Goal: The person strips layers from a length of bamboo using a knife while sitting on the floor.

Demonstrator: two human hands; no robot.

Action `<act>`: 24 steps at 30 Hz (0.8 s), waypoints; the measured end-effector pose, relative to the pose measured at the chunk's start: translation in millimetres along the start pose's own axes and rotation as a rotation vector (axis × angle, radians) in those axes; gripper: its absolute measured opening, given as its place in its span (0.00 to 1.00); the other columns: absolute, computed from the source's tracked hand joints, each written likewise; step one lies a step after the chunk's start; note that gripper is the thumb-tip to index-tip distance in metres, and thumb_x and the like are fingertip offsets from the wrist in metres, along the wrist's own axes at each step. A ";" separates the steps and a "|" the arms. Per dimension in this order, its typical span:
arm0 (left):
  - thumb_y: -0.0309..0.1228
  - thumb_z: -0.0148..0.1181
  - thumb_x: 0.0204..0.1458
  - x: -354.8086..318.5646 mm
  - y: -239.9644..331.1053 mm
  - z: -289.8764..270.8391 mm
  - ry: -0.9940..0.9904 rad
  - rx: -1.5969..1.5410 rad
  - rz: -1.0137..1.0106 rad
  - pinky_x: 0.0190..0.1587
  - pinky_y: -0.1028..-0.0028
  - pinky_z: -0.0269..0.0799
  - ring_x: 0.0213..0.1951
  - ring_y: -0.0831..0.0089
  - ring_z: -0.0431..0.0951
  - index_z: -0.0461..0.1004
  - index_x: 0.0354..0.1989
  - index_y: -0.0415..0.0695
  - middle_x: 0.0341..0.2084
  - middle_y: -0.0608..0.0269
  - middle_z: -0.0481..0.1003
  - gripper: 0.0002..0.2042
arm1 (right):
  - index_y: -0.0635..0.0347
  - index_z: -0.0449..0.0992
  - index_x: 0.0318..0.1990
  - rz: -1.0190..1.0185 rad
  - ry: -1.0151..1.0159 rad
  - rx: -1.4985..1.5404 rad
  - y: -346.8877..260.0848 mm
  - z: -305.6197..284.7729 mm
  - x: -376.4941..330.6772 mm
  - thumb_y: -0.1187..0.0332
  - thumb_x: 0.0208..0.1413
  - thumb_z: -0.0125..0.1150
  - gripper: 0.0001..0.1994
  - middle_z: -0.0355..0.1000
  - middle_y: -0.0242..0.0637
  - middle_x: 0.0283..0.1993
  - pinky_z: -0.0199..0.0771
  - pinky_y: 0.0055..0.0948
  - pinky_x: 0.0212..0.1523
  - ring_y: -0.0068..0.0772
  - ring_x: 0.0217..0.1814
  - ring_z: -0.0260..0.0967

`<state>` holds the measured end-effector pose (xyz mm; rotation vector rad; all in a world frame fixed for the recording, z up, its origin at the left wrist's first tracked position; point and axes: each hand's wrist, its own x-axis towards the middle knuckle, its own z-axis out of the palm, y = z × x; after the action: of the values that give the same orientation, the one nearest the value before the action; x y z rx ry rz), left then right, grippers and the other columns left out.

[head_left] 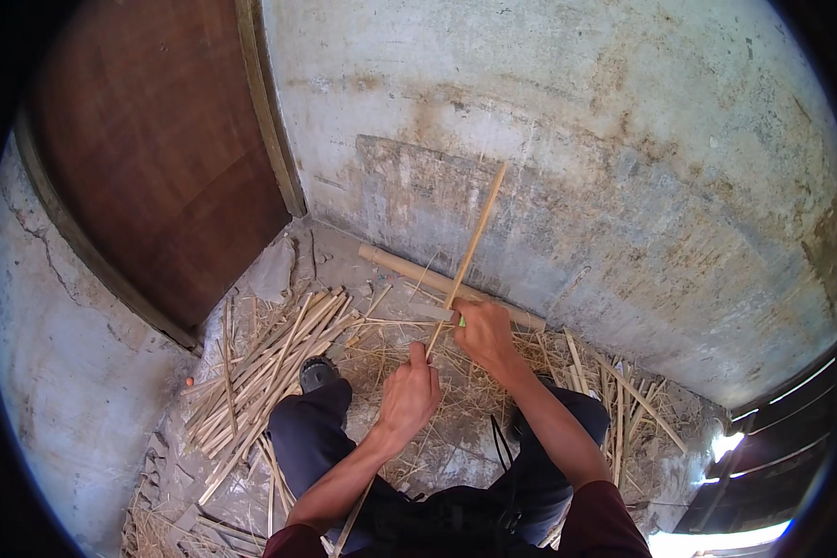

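Note:
My left hand (409, 395) is closed around a long thin bamboo strip (474, 242) that runs up toward the wall and down past my left forearm. Just above, my right hand (482, 335) grips a knife with a green-tipped handle, and its grey blade (430, 312) lies across the strip, pointing left. I sit with both knees bent, in dark trousers, with a shoe (316, 372) visible beyond my left knee.
A pile of split bamboo strips (270, 363) lies on the floor to the left. A thick bamboo pole (418, 272) rests against the base of the stained concrete wall. Shavings (614, 409) cover the floor on the right. A brown wooden door (158, 158) stands at upper left.

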<state>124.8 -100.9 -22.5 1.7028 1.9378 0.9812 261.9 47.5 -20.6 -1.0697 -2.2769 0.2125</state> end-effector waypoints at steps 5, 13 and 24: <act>0.25 0.54 0.65 -3.2 5.4 -5.0 -0.007 0.084 0.014 0.34 0.36 0.74 0.29 0.28 0.80 0.62 0.49 0.35 0.23 0.31 0.78 0.10 | 0.60 0.84 0.34 0.026 0.017 -0.002 4.7 2.6 0.7 0.72 0.49 0.62 0.07 0.80 0.56 0.28 0.79 0.54 0.35 0.60 0.32 0.81; 0.26 0.56 0.64 -12.6 7.5 -5.1 -0.045 0.108 0.028 0.33 0.35 0.74 0.27 0.28 0.79 0.60 0.48 0.35 0.22 0.32 0.77 0.12 | 0.57 0.85 0.35 0.186 0.081 -0.094 38.2 -9.8 15.6 0.72 0.47 0.63 0.08 0.81 0.55 0.30 0.81 0.55 0.39 0.62 0.35 0.81; 0.27 0.55 0.66 -30.4 11.3 -16.7 -0.055 0.126 0.066 0.32 0.35 0.73 0.26 0.28 0.79 0.60 0.48 0.36 0.22 0.32 0.77 0.11 | 0.56 0.86 0.36 0.276 0.181 -0.134 66.0 -12.9 24.4 0.71 0.49 0.63 0.08 0.81 0.55 0.30 0.81 0.56 0.40 0.62 0.36 0.81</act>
<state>127.1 -134.2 -7.9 1.8538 1.9564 0.8418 300.1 107.9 -24.4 -1.4139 -2.0019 0.0704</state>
